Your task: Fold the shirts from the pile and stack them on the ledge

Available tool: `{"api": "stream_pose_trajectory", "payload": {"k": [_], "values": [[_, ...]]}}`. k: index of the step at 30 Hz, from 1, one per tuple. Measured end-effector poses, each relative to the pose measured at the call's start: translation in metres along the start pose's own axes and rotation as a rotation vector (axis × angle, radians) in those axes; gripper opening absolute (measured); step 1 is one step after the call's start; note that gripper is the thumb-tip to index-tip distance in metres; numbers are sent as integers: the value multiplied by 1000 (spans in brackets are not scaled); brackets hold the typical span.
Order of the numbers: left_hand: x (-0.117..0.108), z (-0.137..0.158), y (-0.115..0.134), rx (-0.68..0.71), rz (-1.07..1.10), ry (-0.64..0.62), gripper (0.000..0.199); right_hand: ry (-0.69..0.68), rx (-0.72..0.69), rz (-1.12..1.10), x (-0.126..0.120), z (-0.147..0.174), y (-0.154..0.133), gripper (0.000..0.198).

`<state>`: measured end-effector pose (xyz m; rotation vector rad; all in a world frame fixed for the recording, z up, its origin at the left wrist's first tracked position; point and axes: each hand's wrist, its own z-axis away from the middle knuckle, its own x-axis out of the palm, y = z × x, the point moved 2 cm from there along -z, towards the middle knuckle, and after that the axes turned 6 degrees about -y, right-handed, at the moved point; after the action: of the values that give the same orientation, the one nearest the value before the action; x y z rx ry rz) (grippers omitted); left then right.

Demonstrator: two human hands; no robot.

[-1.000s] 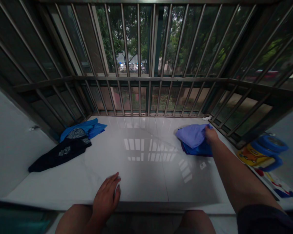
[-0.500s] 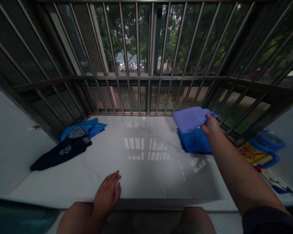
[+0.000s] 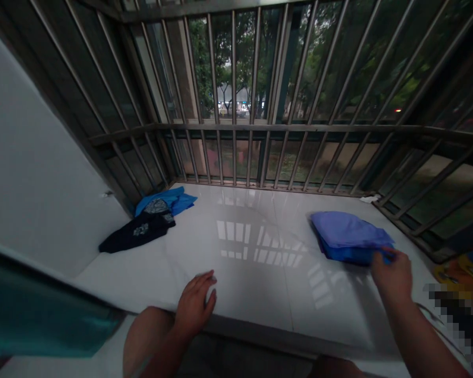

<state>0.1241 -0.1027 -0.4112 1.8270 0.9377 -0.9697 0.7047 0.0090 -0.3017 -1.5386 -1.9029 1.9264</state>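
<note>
A folded purple cloth (image 3: 347,229) lies on top of a folded blue cloth (image 3: 345,254) on the right part of the white tiled ledge. At the near right corner of this stack is my right hand (image 3: 393,274), its fingers pinched on the blue edge; the fingertips are partly hidden. My left hand (image 3: 197,302) hovers near the front edge of the ledge, fingers stretched out and thumb apart, holding nothing. Farther left, a dark navy garment (image 3: 134,233) with a pale print lies bunched against a bright blue garment (image 3: 183,202).
Metal bars (image 3: 260,128) over a window close off the back and sides of the white ledge (image 3: 252,283). A yellow and blue container (image 3: 471,270) stands at the far right. Teal fabric (image 3: 43,310) hangs at the lower left. A small white scrap (image 3: 369,199) sits by the right bars.
The purple cloth has come down onto the blue one. My right hand has moved from the purple cloth to the stack's near right corner. The view has turned.
</note>
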Motion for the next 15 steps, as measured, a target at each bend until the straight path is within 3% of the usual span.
{"api": "stream_pose_trajectory", "payload": {"k": [3, 5, 8, 10, 12, 15], "values": [[-13, -12, -29, -33, 77, -17, 29, -250, -79, -44, 17, 70, 28, 46], [-28, -26, -67, -101, 46, 25, 35, -378, -180, -81, 27, 121, 43, 46], [-59, -53, -137, -307, -111, 67, 51, -462, -401, -36, 29, 185, 52, 38], [-82, -70, -180, -499, -249, 64, 58, -486, -539, 26, 22, 215, 49, 30], [-100, -83, -206, -577, -296, 59, 65, -509, -603, 84, 13, 235, 43, 25], [-104, -89, -212, -566, -309, 27, 67, -502, -586, 132, 3, 250, 34, 22]]}}
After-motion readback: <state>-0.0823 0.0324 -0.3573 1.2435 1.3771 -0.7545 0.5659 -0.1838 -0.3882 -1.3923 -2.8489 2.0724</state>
